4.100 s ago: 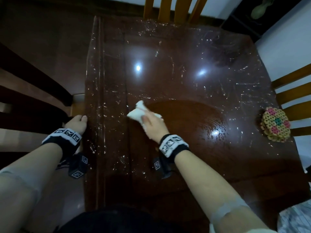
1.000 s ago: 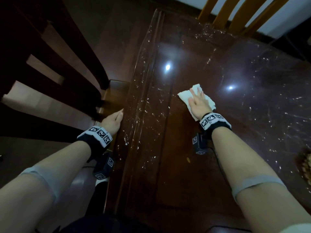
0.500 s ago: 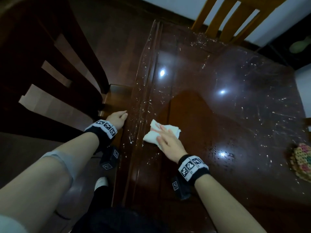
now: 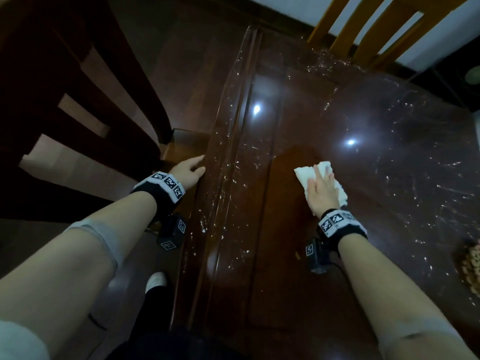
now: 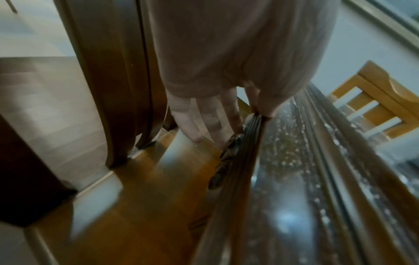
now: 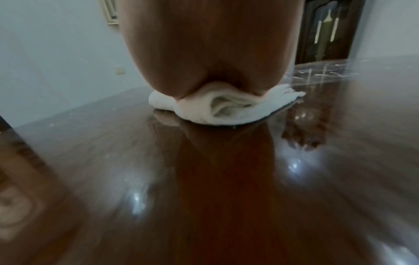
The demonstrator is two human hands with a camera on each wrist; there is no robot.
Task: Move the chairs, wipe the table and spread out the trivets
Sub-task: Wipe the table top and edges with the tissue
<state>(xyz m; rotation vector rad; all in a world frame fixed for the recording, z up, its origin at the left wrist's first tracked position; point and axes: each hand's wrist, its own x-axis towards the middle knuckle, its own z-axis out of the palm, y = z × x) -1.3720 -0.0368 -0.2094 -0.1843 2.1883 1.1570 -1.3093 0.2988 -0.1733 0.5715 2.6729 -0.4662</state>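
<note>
One trivet (image 4: 471,266) sits at the table's (image 4: 259,294) near right edge, half out of frame, not yet spread. Left hand (image 4: 189,170) rests straight-fingered against the table's left edge, likely bracing. Right hand (image 4: 323,193), flat and unclenched, presses a white cloth (image 4: 301,175) mid-table, wiping. Dark chair (image 4: 65,74) stands left of the table, light chair (image 4: 426,5) at its far end. No containers seen.

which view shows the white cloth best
The head view: the cloth lies on the table with the right hand flat on it, its edges showing around the fingers. The right wrist view shows only its bunched near edge under the palm. The left wrist view does not show it.
</note>
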